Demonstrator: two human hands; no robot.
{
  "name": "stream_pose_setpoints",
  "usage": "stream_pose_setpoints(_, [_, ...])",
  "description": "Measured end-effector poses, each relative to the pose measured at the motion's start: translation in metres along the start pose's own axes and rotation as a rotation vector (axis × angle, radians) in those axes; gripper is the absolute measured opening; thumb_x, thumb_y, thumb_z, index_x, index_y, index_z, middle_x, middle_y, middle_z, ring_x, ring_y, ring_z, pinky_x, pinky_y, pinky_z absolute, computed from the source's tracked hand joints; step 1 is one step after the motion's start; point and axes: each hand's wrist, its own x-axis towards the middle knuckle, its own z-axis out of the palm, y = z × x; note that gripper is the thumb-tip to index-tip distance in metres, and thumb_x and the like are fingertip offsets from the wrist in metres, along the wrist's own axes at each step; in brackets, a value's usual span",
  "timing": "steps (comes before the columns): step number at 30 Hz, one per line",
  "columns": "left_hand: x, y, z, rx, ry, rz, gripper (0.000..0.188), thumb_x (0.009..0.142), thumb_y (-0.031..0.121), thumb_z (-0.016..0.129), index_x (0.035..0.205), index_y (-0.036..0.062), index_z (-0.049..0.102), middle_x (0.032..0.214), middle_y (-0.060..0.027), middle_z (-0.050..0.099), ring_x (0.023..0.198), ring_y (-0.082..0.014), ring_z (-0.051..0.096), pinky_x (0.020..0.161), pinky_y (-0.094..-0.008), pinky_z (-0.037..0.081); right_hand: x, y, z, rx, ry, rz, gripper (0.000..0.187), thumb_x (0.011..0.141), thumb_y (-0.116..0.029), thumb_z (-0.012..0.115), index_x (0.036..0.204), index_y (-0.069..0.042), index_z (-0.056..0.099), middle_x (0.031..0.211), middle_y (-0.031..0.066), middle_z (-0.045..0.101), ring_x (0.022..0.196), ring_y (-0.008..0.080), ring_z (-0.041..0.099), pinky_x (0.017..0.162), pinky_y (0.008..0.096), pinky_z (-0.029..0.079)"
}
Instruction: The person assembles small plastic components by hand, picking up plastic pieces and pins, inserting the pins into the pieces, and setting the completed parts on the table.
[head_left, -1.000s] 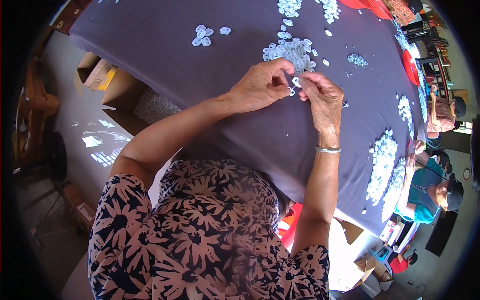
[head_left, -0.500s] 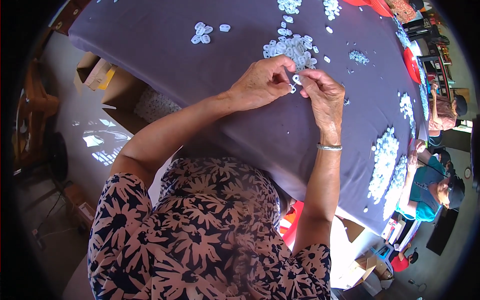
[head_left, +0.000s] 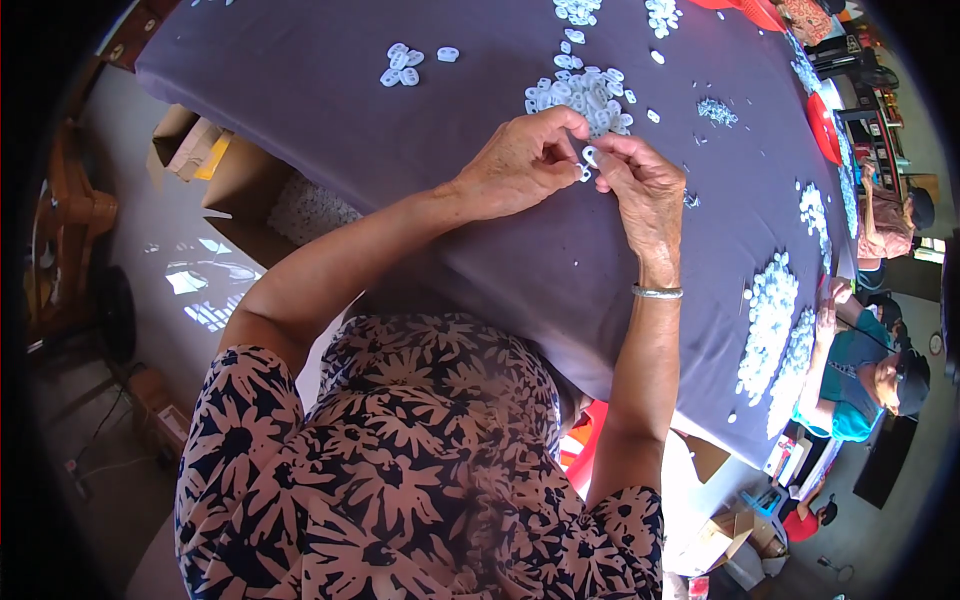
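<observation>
Above the dark tablecloth (head_left: 400, 130), my two hands meet fingertip to fingertip. My left hand (head_left: 525, 165) pinches a small white plastic piece (head_left: 584, 174) between thumb and finger. Held in the thumb and fingers of my right hand (head_left: 645, 190) is another small white plastic piece with a hole (head_left: 590, 155). The two pieces are very close together; whether they touch I cannot tell. Just beyond my fingertips lies a heap of whitish oval plastic pieces with holes (head_left: 590, 95).
A small cluster of oval pieces (head_left: 402, 66) lies far left. Tiny metal-looking bits (head_left: 716, 111) are scattered to the right, with long white heaps (head_left: 768, 315) near a person in teal (head_left: 850, 385). An open cardboard box of white pieces (head_left: 245, 195) stands below the table's left edge.
The white piece in my right hand has tilted and shifted slightly left, closer to the one in my left hand. My right hand moved a little left; my left hand stays nearly still.
</observation>
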Motion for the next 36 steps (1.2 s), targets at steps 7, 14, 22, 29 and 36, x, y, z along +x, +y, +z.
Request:
stream_pose_setpoints(7, [0.001,-0.002,-0.001,-0.011,-0.001,0.023,0.026,0.079,0.000,0.058,0.105,0.0019,0.051,0.072,-0.0026,0.059,0.069,-0.0081,0.054,0.063,-0.0251,0.045,-0.001,0.002,-0.002,-0.061,-0.057,-0.026,0.010,0.083,0.000,0.062,0.092,0.000,0.067,0.074,-0.0008,0.060,0.062,0.0050,0.052,0.058,0.0185,0.043])
stream_pose_setpoints(14, [0.001,-0.001,-0.001,-0.025,0.009,0.005,0.028,0.079,0.000,0.059,0.106,0.0030,0.050,0.073,-0.0019,0.060,0.067,-0.0073,0.053,0.061,-0.0239,0.043,0.000,0.003,-0.002,-0.014,-0.099,-0.013,0.009,0.083,0.002,0.062,0.091,0.000,0.066,0.077,-0.0010,0.061,0.065,0.0046,0.053,0.060,0.0189,0.045])
stream_pose_setpoints(22, [0.001,0.005,-0.004,-0.064,0.031,-0.041,0.024,0.080,0.002,0.059,0.103,0.0023,0.052,0.071,-0.0007,0.058,0.065,-0.0062,0.052,0.059,-0.0235,0.043,-0.001,0.000,0.002,0.018,-0.176,-0.050,0.023,0.075,0.011,0.067,0.094,-0.002,0.062,0.085,-0.0005,0.061,0.073,0.0045,0.055,0.067,0.0190,0.049])
stream_pose_setpoints(29, [0.002,-0.002,-0.003,-0.130,0.013,0.015,0.022,0.085,0.001,0.057,0.106,0.0037,0.052,0.074,0.0011,0.056,0.067,-0.0034,0.051,0.059,-0.0201,0.042,-0.002,0.004,0.003,-0.173,-0.095,-0.191,0.024,0.073,0.011,0.069,0.092,-0.001,0.061,0.086,0.0007,0.062,0.073,0.0049,0.058,0.067,0.0196,0.052])
stream_pose_setpoints(36, [0.002,0.007,-0.007,-0.112,-0.016,-0.011,0.019,0.086,0.004,0.056,0.104,0.0027,0.052,0.073,0.0006,0.056,0.065,-0.0039,0.049,0.057,-0.0215,0.041,-0.001,0.006,0.002,-0.156,-0.110,-0.200,0.023,0.073,0.014,0.066,0.092,0.002,0.060,0.087,0.0032,0.063,0.077,0.0078,0.062,0.072,0.0223,0.055])
